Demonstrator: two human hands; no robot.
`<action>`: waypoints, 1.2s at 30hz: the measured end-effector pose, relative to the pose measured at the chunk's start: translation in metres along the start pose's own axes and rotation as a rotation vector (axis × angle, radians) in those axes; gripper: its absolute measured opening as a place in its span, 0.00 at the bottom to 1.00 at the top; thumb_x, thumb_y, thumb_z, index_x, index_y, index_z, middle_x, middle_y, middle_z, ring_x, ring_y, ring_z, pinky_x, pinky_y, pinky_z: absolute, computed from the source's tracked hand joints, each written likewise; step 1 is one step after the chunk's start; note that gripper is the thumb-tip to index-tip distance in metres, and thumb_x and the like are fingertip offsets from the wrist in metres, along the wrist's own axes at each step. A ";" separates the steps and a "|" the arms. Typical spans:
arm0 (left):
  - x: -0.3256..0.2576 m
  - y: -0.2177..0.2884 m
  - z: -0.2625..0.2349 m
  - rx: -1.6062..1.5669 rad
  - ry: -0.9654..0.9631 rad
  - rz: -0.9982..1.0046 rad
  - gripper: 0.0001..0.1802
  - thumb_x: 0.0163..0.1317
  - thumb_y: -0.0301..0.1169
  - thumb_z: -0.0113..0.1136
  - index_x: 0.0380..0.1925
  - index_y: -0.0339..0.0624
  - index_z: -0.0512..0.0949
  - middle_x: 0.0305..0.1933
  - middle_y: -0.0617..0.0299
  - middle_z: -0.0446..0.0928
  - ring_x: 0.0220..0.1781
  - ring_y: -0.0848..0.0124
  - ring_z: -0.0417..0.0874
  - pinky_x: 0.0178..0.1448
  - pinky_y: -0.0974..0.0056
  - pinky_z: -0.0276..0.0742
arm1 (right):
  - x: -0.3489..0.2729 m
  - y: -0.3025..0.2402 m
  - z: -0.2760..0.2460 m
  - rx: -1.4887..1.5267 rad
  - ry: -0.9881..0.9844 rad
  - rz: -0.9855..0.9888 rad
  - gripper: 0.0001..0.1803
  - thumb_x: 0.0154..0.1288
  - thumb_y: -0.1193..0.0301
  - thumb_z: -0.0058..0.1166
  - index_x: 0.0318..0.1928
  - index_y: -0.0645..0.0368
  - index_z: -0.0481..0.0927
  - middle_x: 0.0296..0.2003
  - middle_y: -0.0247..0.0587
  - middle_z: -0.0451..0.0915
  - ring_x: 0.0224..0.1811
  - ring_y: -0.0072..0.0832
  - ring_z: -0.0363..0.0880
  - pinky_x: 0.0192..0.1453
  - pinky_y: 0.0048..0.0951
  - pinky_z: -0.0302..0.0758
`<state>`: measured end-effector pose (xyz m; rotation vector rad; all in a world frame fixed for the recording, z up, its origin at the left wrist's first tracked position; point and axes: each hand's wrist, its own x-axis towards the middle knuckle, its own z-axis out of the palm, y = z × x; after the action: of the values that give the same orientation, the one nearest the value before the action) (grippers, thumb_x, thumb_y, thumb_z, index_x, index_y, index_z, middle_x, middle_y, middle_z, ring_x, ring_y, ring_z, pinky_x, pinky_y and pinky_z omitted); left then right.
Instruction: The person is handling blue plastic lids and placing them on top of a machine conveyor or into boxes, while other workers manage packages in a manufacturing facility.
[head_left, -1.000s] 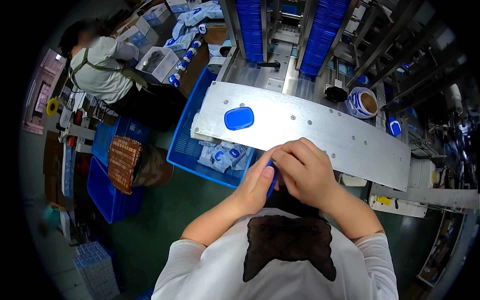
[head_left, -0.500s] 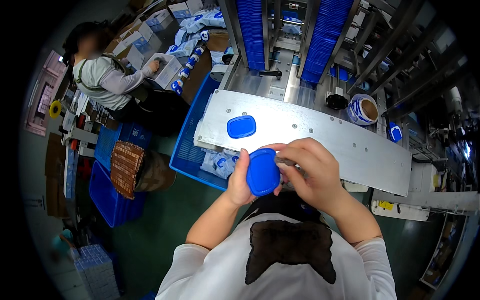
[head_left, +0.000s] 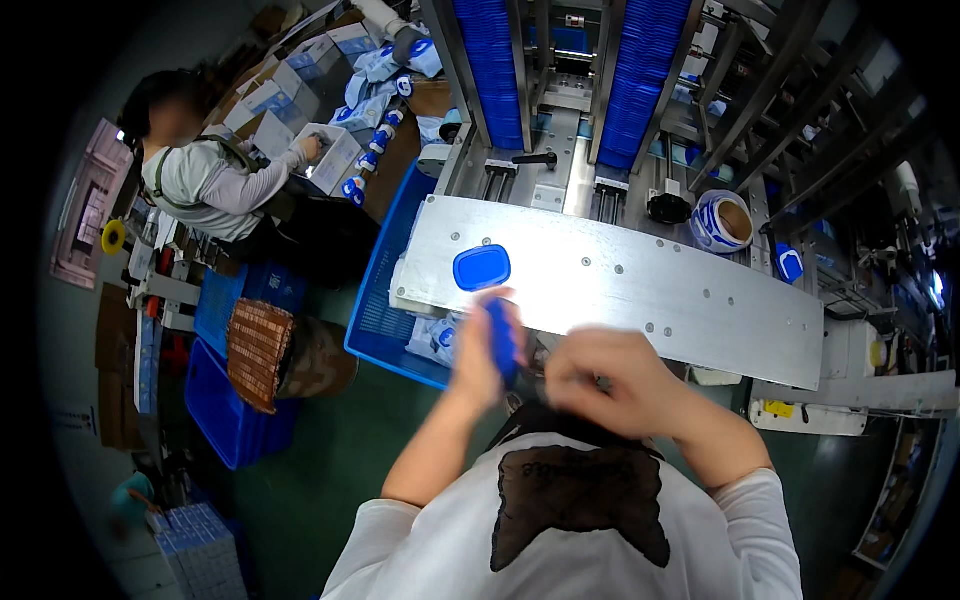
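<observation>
My left hand grips a blue plastic lid with rounded corners, tilted nearly edge-on and smeared by motion. To its right, my right hand is curled with fingers pressed together, apart from the lid. Whatever those fingers hold, if anything, is blurred; a dark grey patch shows between the hands. Just beyond my left hand, a second blue lid lies flat on the long metal plate.
Tall stacks of blue lids stand in the machine's upright rails. A label roll sits behind the plate. Left of it, a blue crate holds white-and-blue packs. A co-worker handles a white box further left. A woven-topped stool stands nearby.
My left hand has turned the held lid from face-up to nearly edge-on. My right hand, which held a small grey-brown thing at the lid's edge, has moved away and down.
</observation>
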<state>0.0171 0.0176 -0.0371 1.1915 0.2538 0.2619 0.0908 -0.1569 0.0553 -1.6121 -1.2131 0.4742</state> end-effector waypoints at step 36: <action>-0.009 0.021 0.035 -0.215 -0.462 -0.036 0.47 0.64 0.65 0.29 0.67 0.34 0.51 0.50 0.51 0.71 0.49 0.67 0.75 0.40 0.67 0.76 | -0.001 0.010 0.010 -0.112 0.435 -0.065 0.49 0.54 0.80 0.61 0.71 0.55 0.45 0.38 0.42 0.80 0.39 0.27 0.78 0.48 0.27 0.72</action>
<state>0.0186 -0.0083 -0.0046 1.0009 -0.1537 -0.0222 0.0875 -0.1528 0.0418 -1.6565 -0.9682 0.0071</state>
